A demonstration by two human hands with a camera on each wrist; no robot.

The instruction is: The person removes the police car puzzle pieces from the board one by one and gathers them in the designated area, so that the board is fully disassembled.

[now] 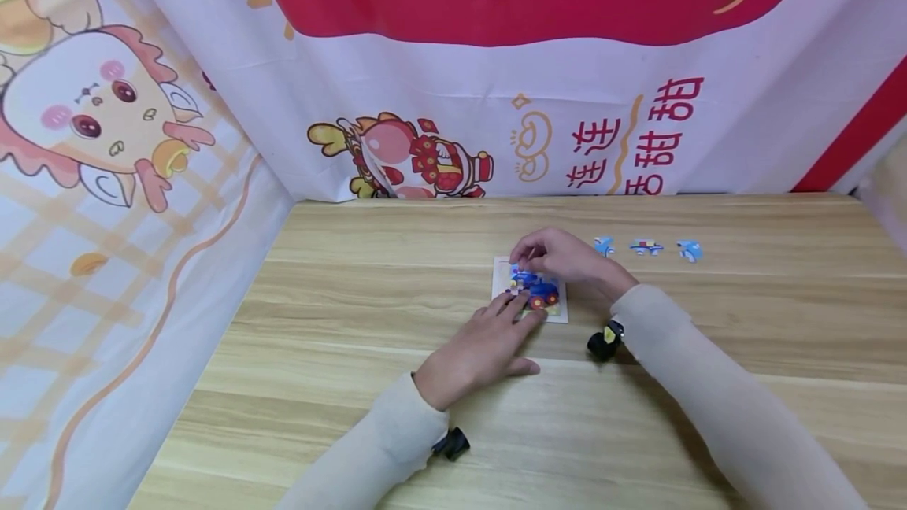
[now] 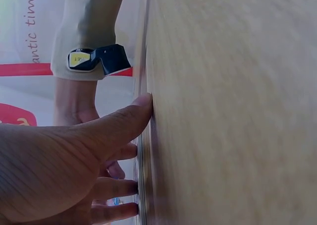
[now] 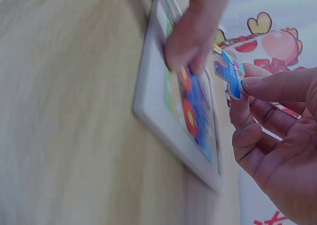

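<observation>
A white-framed jigsaw board (image 1: 560,318) with a blue vehicle on red wheels lies on the wooden table. My left hand (image 1: 482,345) rests its spread fingertips on the board's near left part, thumb out to the side on the tabletop. In the left wrist view the same hand (image 2: 64,165) has its fingers extended. Over the board's far edge, my right hand (image 1: 560,256) pinches a blue jigsaw piece (image 3: 229,77) between thumb and fingers. The right wrist view shows this piece tilted and held just above the board, apart from the white frame (image 3: 171,148).
To the right of the board, three loose jigsaw pieces lie in a row: a left one (image 1: 604,245), a middle one (image 1: 646,247) and a right one (image 1: 690,250). A printed cloth (image 1: 439,69) hangs along the table's far edge. Small black cameras sit on both wrists.
</observation>
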